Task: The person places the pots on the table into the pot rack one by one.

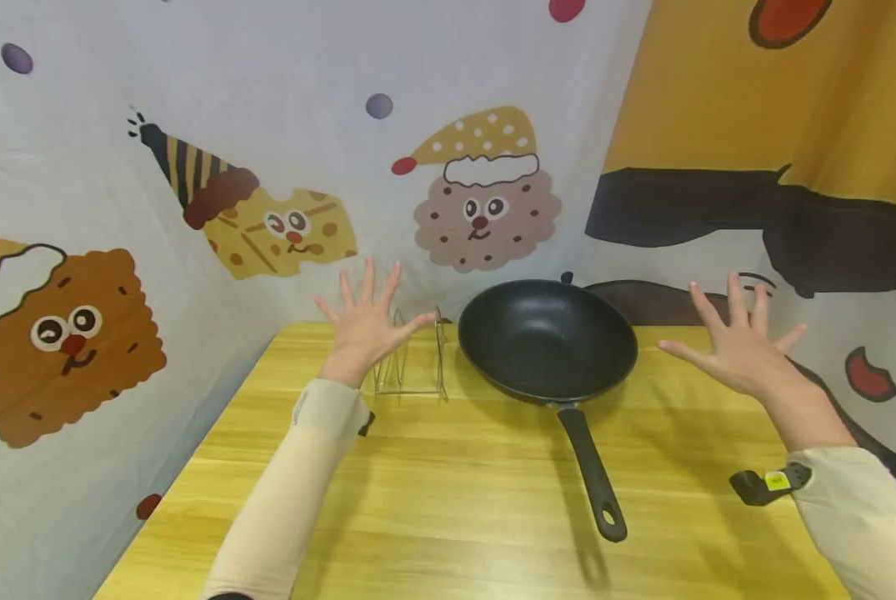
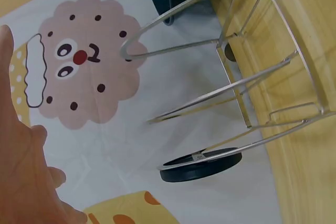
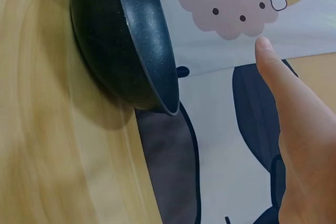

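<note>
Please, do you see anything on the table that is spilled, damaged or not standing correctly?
Nothing stands out as spilled or damaged. The pan sits right way up on the table, and the wire rack stands beside it. The left hand and right hand are spread and hold nothing.

The rack (image 1: pixel 410 392) and pan (image 1: pixel 547 342) blocked my way at the back, close together before the cloth (image 1: pixel 327 67); I had room along the near counter (image 1: pixel 417 517), left of the handle (image 1: pixel 592 471).

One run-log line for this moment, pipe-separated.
left hand: spread, empty, near wire rack | right hand: spread, empty | black pan: on table, untouched
</note>
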A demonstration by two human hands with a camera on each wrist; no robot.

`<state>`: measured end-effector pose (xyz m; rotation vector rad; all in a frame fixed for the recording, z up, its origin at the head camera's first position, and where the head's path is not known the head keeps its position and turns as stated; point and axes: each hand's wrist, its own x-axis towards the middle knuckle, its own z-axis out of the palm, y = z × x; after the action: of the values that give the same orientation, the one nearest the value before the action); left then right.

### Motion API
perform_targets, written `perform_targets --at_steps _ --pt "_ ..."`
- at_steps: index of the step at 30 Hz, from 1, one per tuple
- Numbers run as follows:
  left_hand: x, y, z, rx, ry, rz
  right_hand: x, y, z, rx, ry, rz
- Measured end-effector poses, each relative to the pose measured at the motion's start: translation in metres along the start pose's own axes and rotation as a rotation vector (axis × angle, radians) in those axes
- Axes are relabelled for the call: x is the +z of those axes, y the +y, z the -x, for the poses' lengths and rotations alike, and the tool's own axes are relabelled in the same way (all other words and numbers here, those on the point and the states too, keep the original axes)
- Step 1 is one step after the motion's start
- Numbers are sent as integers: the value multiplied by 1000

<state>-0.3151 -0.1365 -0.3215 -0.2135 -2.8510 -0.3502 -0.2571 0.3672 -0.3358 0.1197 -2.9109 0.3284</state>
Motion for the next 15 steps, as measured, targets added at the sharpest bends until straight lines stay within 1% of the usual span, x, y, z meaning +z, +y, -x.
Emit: perform_targets --at_steps 6,10,15 --pt "1 3 12 14 25 12 3 3 5 9 13 -24" --pt "5 4 21 31 42 38 6 3 10 14 13 -42" --pt "8 6 35 34 40 75 11 3 16 20 24 -51"
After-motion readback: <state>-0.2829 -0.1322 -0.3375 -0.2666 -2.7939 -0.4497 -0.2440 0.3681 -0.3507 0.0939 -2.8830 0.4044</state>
